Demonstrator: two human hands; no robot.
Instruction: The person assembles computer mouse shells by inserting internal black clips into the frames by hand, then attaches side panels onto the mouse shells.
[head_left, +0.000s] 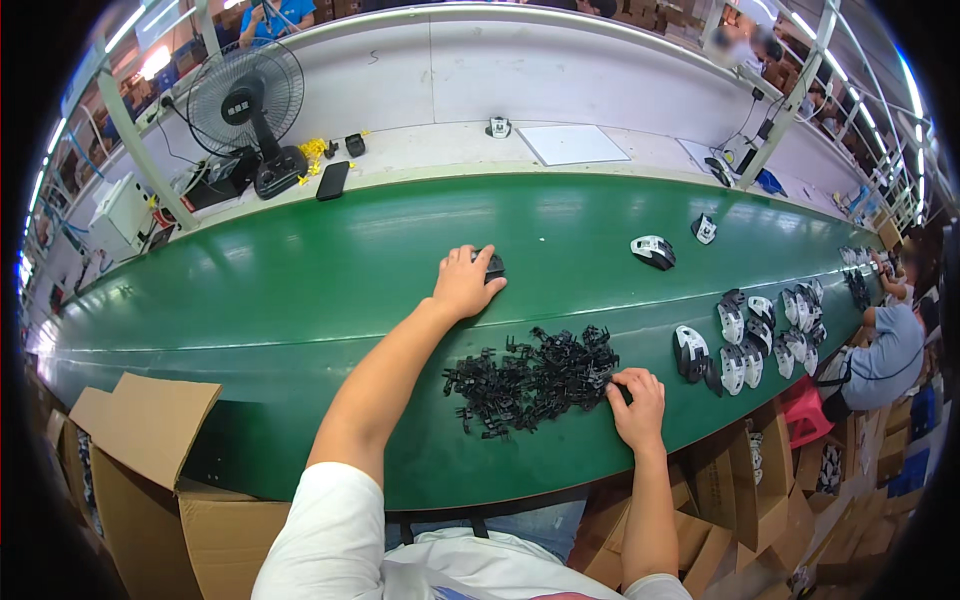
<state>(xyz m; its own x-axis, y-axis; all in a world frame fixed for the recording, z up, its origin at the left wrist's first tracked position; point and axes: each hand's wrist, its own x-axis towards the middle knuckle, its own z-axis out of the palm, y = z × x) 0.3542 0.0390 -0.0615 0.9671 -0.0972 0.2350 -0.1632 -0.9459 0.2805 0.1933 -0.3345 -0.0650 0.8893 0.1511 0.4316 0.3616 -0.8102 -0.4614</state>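
Note:
My left hand [466,283] is closed over a dark computer mouse shell [493,266] on the green work surface; the fingers cover much of it. Close to the near edge lies a loose heap of small black plastic parts [530,380]. At the heap's right end my right hand [638,404] has its thumb and fingers pinched around a small black plastic part, mostly hidden by the fingertips. Farther right, several white-and-black mouse shells [733,368] stand in rows. Two more, a white-and-black mouse [653,252] and a smaller white shell [704,229], lie beyond them.
A black fan [262,125], a dark phone [332,181] and a white board [573,145] rest on the far ledge. Open cardboard boxes [150,425] stand at the near left, others at the near right. A seated person [885,350] works at the far right beside a pink stool [803,413].

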